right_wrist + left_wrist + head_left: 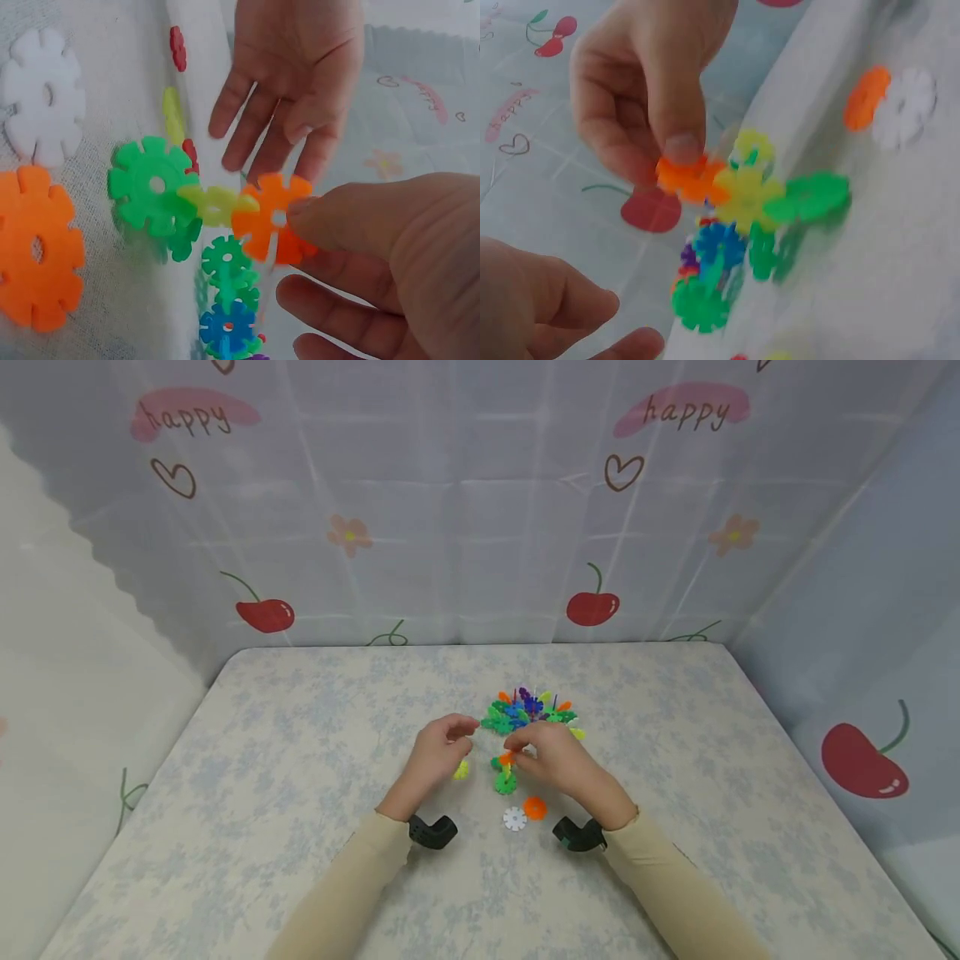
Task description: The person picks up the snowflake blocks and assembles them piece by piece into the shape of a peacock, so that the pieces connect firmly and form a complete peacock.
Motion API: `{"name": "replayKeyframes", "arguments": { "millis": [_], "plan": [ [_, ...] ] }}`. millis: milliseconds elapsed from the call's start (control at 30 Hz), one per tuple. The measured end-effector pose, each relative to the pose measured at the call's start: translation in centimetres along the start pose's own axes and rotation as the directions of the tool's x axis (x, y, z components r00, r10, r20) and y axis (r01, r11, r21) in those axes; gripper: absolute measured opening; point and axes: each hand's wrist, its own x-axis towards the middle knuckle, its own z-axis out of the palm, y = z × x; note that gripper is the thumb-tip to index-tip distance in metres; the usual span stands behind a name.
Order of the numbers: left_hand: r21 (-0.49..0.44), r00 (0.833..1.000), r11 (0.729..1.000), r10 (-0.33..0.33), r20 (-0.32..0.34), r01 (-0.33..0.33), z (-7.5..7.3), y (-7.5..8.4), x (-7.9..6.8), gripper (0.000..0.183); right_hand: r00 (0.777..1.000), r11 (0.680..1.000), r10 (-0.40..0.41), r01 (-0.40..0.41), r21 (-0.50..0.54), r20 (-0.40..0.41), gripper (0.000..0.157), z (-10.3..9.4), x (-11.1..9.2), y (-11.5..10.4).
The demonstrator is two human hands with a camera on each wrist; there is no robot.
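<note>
My right hand (553, 756) pinches an orange notched plastic disc (255, 214) between thumb and finger. That disc is joined to a yellow disc (746, 191), which in turn is slotted to a green disc (154, 169) low over the tabletop. More green shows beneath the yellow disc. Across from it, my left hand (438, 747) hovers with relaxed fingers and holds nothing. A loose yellow disc (461, 770) lies by its thumb side.
Behind the hands sits a many-coloured cluster of joined discs (525, 710). Nearer my body lie a white disc (514, 822) and a loose orange disc (535, 808). Red pieces (178, 49) lie on the patterned tabletop (300, 760). A printed curtain (465, 527) hangs behind the table.
</note>
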Motion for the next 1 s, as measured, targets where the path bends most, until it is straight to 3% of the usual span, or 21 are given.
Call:
{"name": "replayKeyframes", "arguments": {
  "millis": [100,300,567,633,767,833,933,1000],
  "plan": [
    [0.124,0.999,0.992,-0.027,-0.035,0.031,-1.2,-0.1,0.2,0.035,1.0,0.999,0.021,-0.022,0.024,0.021,0.016,-0.1,-0.1,0.2],
    [0.302,0.994,0.951,-0.093,0.06,0.071,-1.9,-0.5,0.4,0.038,0.995,0.997,0.059,-0.062,0.041,0.075,0.017,-0.5,-0.3,0.6],
    [0.461,0.988,0.887,-0.062,0.143,-0.011,-1.6,-0.9,0.5,0.053,0.996,0.998,-0.008,0.014,0.067,-0.087,0.017,-0.5,-0.2,0.5],
    [0.496,0.984,0.867,-0.049,0.171,-0.043,-1.6,-0.8,0.4,0.055,0.996,0.995,-0.019,0.027,0.092,-0.083,0.015,-0.7,-0.3,0.2],
    [0.539,0.976,0.837,-0.026,0.214,-0.096,-1.5,-0.8,0.1,0.057,0.998,0.991,-0.01,0.001,0.131,0.068,0.014,-1.1,-0.4,-0.6],
    [0.549,0.977,0.828,-0.009,0.214,-0.113,-1.3,-0.9,0.0,0.058,0.983,0.993,0.001,-0.023,0.118,0.186,0.012,-1.1,-0.4,-0.8],
    [0.552,0.982,0.826,0.011,0.189,-0.116,-1.0,-1.1,0.0,0.059,0.933,0.991,0.047,-0.088,0.099,0.357,0.01,-0.8,-0.6,-1.0],
    [0.547,0.986,0.831,0.014,0.167,-0.105,-0.9,-1.2,0.0,0.058,0.887,0.986,0.087,-0.141,0.086,0.453,0.01,-0.5,-0.8,-1.3]
  ]
}}
